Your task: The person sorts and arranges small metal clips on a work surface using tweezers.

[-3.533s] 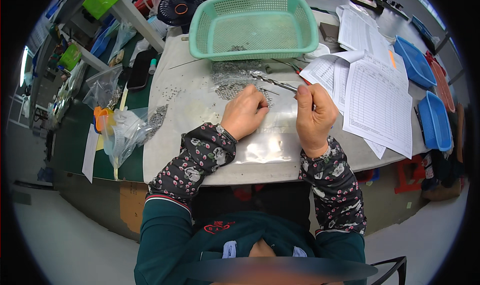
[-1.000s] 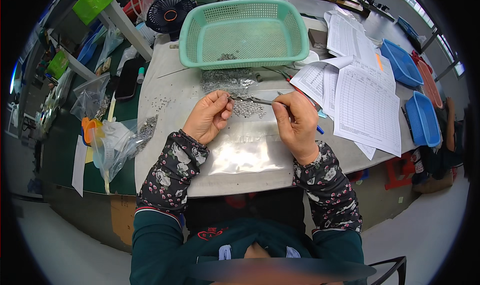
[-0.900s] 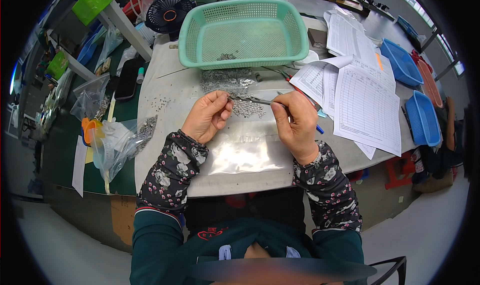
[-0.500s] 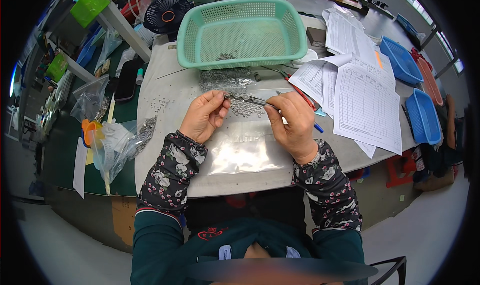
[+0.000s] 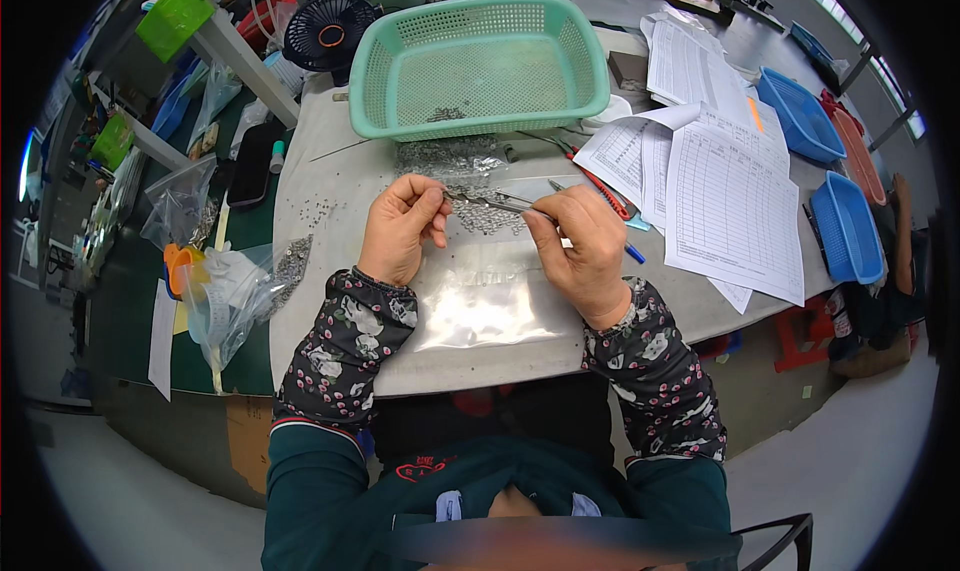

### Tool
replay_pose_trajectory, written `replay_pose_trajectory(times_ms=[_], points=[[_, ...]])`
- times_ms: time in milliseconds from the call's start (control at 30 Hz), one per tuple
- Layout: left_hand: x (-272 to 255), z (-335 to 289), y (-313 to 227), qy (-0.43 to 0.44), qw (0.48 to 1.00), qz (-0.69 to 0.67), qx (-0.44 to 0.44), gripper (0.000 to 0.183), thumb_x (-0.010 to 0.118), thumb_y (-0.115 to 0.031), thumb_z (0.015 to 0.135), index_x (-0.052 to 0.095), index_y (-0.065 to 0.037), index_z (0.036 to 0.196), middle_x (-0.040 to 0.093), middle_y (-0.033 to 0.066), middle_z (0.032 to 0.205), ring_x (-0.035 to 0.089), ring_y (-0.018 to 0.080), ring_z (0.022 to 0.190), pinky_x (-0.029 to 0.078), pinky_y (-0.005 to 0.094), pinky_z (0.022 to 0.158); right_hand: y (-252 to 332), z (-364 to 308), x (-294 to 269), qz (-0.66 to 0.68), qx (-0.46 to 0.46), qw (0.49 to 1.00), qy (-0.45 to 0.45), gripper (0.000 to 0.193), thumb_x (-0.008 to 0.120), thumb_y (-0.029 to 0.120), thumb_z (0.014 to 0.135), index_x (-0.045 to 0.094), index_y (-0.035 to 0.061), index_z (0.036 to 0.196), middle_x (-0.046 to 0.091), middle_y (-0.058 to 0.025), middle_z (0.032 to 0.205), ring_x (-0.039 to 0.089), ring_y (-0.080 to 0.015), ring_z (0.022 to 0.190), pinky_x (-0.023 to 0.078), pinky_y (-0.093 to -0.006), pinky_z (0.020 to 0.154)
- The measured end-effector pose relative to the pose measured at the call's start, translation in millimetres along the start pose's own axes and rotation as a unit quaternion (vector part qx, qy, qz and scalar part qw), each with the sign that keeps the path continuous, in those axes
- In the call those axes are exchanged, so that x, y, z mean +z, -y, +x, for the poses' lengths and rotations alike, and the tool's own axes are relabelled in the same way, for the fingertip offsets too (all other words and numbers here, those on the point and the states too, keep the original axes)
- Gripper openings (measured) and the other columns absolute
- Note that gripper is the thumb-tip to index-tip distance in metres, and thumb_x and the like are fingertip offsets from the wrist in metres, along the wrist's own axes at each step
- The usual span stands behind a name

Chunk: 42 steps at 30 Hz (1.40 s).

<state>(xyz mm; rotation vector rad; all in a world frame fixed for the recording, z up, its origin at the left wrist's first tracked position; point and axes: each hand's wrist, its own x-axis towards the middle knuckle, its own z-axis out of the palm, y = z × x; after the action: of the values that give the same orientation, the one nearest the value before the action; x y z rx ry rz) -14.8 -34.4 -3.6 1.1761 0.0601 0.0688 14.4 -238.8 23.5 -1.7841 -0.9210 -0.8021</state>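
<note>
My left hand (image 5: 402, 229) is pinched shut, thumb against forefinger, on a small thing I cannot make out. The fingers of my right hand (image 5: 582, 251) are closed around slim metal tweezers (image 5: 512, 204), whose far end reaches toward my left fingertips. Below and between the hands lies a pile of small shiny metal parts (image 5: 487, 218). A clear plastic bag (image 5: 480, 306) lies flat on the table in front of me, glaring with light. Just behind the hands is another clear bag full of small grey parts (image 5: 450, 157).
A green mesh basket (image 5: 480, 123) stands behind, with a few parts inside. Printed sheets (image 5: 735, 216) cover the right side, beside red-handled pliers (image 5: 602, 186) and a blue pen (image 5: 635, 254). At left are a fan (image 5: 330, 33), a phone (image 5: 250, 166) and a bag of parts (image 5: 290, 271).
The tool between my hands has tilted slightly, and my left hand has shifted a little. Both hands keep their grip; the view has moved slightly.
</note>
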Motion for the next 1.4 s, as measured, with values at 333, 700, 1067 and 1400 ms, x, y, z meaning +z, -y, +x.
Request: replay_pose_trajectory(times_ms=[333,700,1067,1400], points=[[9.3,-0.2,3.8,0.007,0.998,0.043,0.053,0.008,0.055,-0.009,0.087,0.055,-0.002,0.091,0.057,0.0059,0.077,0.053,0.0088,0.06,0.049,0.0217,0.049,-1.4,-0.1,-9.2,0.006,0.031,0.999,-0.009,0.012,0.066,0.003,0.07,0.055,0.0017,0.066,0.05,-0.0081,0.058,0.048,-0.0247,0.052,0.037,-0.0332,0.047],[14.1,-0.6,5.9,0.009,0.996,0.055,0.069,0.008,0.055,-0.008,0.087,0.055,-0.001,0.091,0.057,0.006,0.077,0.054,0.0092,0.062,0.049,0.0224,0.05,-7.2,-7.2,-10.6,0.049,0.087,0.995,0.006,0.027,0.064,0.006,0.076,0.047,0.0023,0.056,0.041,-0.0078,0.049,0.039,-0.0237,0.044,0.029,-0.0341,0.042],[13.6,0.6,3.3,0.016,0.996,-0.083,-0.023,0.009,0.05,-0.015,0.091,0.054,-0.007,0.094,0.053,0.0023,0.08,0.049,0.0059,0.063,0.043,0.0176,0.047,0.9,3.5,-11.1,0.04,0.094,0.994,-0.026,0.008,0.063,0.002,0.073,0.055,0.0009,0.073,0.052,-0.0085,0.064,0.048,-0.0224,0.053,0.038,-0.0312,0.049],[10.4,2.6,3.6,0.02,0.998,-0.059,-0.016,0.009,0.05,-0.014,0.091,0.053,-0.007,0.095,0.056,0.0041,0.079,0.051,0.0071,0.061,0.045,0.0189,0.046,-0.2,4.2,-9.1,0.009,0.037,0.999,0.005,0.01,0.065,0.0,0.069,0.057,0.0014,0.074,0.055,-0.0087,0.067,0.053,-0.026,0.061,0.042,-0.0334,0.054]])
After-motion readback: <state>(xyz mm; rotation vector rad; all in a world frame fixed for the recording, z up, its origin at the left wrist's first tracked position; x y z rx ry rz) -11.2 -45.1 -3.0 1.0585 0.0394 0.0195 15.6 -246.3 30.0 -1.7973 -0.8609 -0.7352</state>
